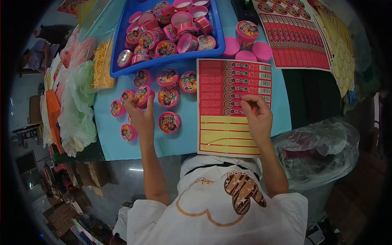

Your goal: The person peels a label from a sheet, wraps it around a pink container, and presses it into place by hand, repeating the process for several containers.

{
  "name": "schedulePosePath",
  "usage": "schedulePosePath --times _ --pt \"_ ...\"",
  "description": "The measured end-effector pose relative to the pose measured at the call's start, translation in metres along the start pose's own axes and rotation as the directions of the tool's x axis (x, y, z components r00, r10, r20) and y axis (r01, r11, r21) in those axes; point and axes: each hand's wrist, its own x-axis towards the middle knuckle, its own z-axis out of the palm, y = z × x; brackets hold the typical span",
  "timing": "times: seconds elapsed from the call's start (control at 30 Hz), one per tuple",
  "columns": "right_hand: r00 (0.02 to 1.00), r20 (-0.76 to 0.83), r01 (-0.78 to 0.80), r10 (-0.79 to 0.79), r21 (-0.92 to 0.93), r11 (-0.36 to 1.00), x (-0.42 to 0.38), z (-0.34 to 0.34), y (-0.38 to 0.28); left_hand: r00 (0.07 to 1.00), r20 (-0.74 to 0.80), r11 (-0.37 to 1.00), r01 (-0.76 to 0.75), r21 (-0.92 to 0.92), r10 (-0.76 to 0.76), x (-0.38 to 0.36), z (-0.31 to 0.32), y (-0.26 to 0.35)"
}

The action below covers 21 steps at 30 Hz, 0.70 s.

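My left hand (142,119) is closed around a small round pink tub (143,94) with a colourful picture on its lid. Several similar lidded tubs (169,122) stand around it on the light blue tabletop. My right hand (260,122) is over a sheet of red strip labels (234,87), its thumb and fingers pinched together near the strips' right ends. Whatever may be between those fingertips is too small to make out. The lower part of the sheet shows bare yellow backing (222,134), where strips are gone.
A blue tray (115,61) heaped with pink tubs stands at the back. Plain pink tubs (262,51) are right of it, near another label sheet (300,41). Clear plastic bags (81,110) lie at left; a large one (326,151) hangs at right.
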Motion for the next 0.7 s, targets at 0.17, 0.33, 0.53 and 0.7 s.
schedulePosePath --times 0.17,0.33,0.53,0.7 --pt "0.998 0.055 -0.026 0.032 -0.106 0.994 -0.002 0.004 0.01 0.762 0.179 0.398 -0.505 0.766 0.623 -0.001 0.013 0.006" --pt "0.989 0.143 0.059 -0.039 -0.138 0.989 -0.006 0.018 0.014 0.836 0.544 0.997 -0.055 -0.054 0.076 -0.075 0.041 0.02" --pt "0.895 0.306 0.412 -0.324 -0.291 0.863 -0.011 0.032 0.026 0.688 0.702 0.983 0.137 0.12 -0.181 -0.084 0.043 0.008" --pt "0.753 0.435 0.637 -0.493 -0.296 0.712 -0.008 0.035 0.019 0.668 0.743 0.98 0.172 -0.103 -0.039 -0.082 0.035 0.01"
